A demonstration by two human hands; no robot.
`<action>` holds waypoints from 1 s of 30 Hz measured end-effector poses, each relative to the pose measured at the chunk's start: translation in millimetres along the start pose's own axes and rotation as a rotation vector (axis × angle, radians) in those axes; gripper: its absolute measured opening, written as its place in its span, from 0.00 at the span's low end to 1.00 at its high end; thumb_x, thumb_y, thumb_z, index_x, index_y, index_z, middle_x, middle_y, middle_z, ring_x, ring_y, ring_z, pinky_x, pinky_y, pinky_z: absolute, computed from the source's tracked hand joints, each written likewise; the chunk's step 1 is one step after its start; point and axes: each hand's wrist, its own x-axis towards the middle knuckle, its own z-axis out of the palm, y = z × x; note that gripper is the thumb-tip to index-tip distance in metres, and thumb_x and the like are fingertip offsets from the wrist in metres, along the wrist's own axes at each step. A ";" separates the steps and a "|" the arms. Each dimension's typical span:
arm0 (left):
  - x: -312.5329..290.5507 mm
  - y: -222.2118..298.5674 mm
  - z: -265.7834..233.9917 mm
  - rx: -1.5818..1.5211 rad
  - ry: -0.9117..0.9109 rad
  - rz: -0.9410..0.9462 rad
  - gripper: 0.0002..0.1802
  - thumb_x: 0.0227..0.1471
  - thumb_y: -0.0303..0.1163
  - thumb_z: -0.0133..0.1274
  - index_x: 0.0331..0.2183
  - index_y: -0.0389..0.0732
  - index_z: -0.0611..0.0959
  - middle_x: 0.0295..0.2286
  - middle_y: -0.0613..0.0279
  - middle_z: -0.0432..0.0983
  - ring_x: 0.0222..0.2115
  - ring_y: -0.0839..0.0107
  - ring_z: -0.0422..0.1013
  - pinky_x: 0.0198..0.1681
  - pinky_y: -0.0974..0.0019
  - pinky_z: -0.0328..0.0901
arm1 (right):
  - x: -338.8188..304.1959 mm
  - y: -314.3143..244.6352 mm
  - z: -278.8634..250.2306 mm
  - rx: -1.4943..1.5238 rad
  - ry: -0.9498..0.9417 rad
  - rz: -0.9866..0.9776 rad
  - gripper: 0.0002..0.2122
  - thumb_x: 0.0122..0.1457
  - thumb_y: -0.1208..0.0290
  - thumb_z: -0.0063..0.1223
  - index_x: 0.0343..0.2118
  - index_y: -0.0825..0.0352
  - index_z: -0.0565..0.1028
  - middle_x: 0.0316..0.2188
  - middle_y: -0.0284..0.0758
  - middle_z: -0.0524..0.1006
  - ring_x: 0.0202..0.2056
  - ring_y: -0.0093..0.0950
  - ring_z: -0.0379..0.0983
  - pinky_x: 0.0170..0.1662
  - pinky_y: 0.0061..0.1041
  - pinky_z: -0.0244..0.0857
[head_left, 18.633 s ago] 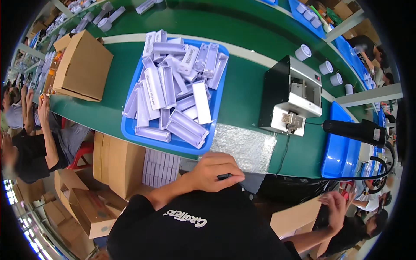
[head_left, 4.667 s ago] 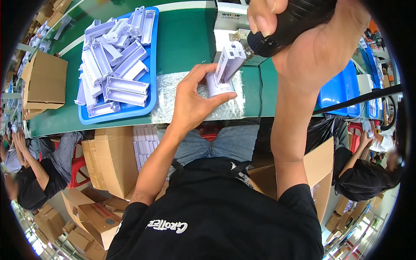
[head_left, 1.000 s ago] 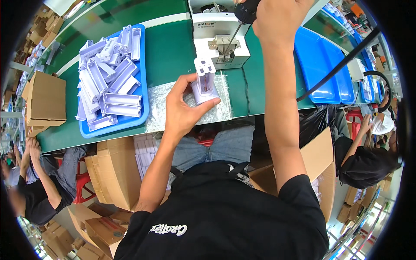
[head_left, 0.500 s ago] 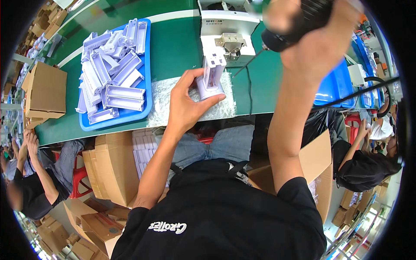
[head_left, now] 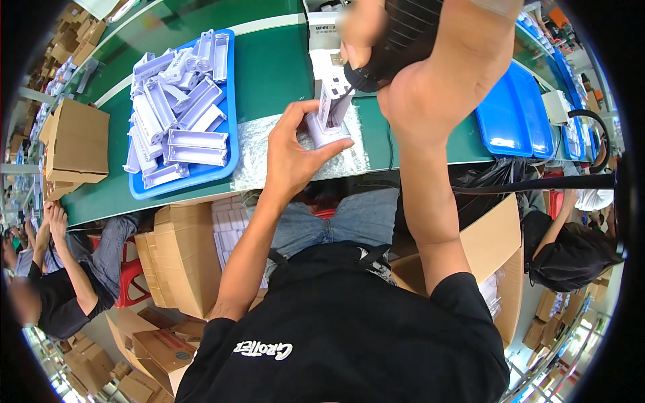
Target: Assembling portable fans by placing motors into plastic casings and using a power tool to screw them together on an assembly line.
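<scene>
My left hand (head_left: 290,153) is curled around the round base of a white plastic housing (head_left: 328,136), thumb on the near side and fingers on the far side. The housing stands upright on a whitish scuffed sheet (head_left: 252,161) on the bench. My right hand (head_left: 426,94) is wrapped around a black electric screwdriver (head_left: 408,30) above and to the right. Its thin bit slants down to the upper part of the housing; whether it touches a screw is too small to tell. Part of the driver is cut off by the upper edge.
A blue tray (head_left: 232,127) of white plastic channel-shaped parts (head_left: 196,146) stands left of my left hand. Behind the housing is a white machine (head_left: 324,33), partly hidden. Blue trays (head_left: 514,121) lie to the right. A cardboard box (head_left: 79,144) sits on the bench's left end; people sit at both sides.
My right hand has brought the screwdriver left and nearer, so its bit moved from beside the housing to its upper part. My left hand keeps its hold on the housing.
</scene>
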 end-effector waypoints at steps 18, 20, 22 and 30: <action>-0.6 4.5 -0.1 0.027 0.005 0.054 0.33 0.36 0.32 0.81 0.45 0.37 0.83 0.37 0.58 0.79 0.35 0.66 0.75 0.41 0.64 0.70 | -5.5 43.3 -16.2 0.210 -0.063 -0.115 0.23 0.73 0.57 0.53 0.61 0.65 0.60 0.29 0.45 0.76 0.20 0.21 0.71 0.21 0.16 0.64; -0.7 3.8 -1.9 0.028 0.006 0.052 0.33 0.36 0.32 0.81 0.45 0.37 0.83 0.37 0.58 0.79 0.35 0.65 0.75 0.41 0.64 0.70 | -14.5 25.7 -2.2 0.188 0.008 -0.033 0.22 0.73 0.58 0.53 0.60 0.66 0.61 0.29 0.43 0.76 0.20 0.21 0.71 0.21 0.16 0.63; -0.4 4.3 -2.2 0.066 0.000 0.081 0.33 0.37 0.33 0.81 0.46 0.37 0.83 0.37 0.58 0.79 0.35 0.64 0.75 0.41 0.63 0.70 | -15.0 19.1 0.6 0.164 0.080 0.042 0.21 0.73 0.58 0.53 0.59 0.66 0.62 0.28 0.42 0.76 0.20 0.20 0.71 0.21 0.16 0.62; 3.0 11.6 1.2 0.105 -0.118 0.152 0.36 0.43 0.29 0.75 0.55 0.37 0.79 0.46 0.53 0.79 0.46 0.59 0.78 0.52 0.61 0.71 | 44.6 -7.8 -98.5 0.303 -0.570 0.023 0.42 0.57 0.18 0.43 0.33 0.67 0.72 0.25 0.35 0.74 0.24 0.25 0.73 0.32 0.22 0.66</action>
